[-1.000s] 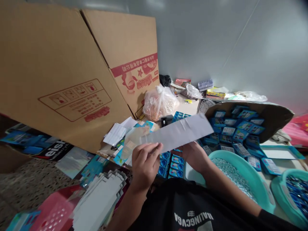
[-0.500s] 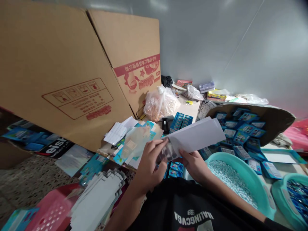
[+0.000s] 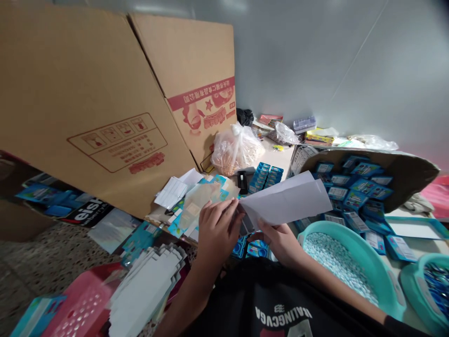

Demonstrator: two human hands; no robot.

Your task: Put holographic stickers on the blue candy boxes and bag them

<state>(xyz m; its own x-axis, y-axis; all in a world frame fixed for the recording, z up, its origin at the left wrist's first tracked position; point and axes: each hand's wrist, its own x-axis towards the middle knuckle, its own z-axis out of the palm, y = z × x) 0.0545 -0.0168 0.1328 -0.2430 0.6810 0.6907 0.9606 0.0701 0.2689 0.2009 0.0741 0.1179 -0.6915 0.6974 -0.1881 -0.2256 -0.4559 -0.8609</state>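
Note:
A folded white card point(image 3: 287, 201) is held up in front of me, its two layers fanned slightly apart at the far right end. My left hand point(image 3: 219, 229) is closed on the card's near left end, fingers over the top and thumb below. A grey, shiny part shows between the hands; what it is I cannot make out. My right hand point(image 3: 280, 241) pinches the lower edge of the card with thumb and fingers. Beneath the hands lie blue moulded trays point(image 3: 257, 248), partly hidden. A stack of white cut cards point(image 3: 143, 290) sits at the lower left.
Behind stands a large cardboard carton point(image 3: 87, 93). To my right are a teal basin point(image 3: 389, 281) of small pale pellets, another teal basin point(image 3: 412, 285) with dark blue pieces, and an open box point(image 3: 417, 173) of blue packets. A pink basket point(image 3: 79, 304) sits lower left.
My left hand has shifted slightly left and its fingers now cover more of the card's end. Less of the grey part shows. The right hand keeps its pinch; the view has moved a little.

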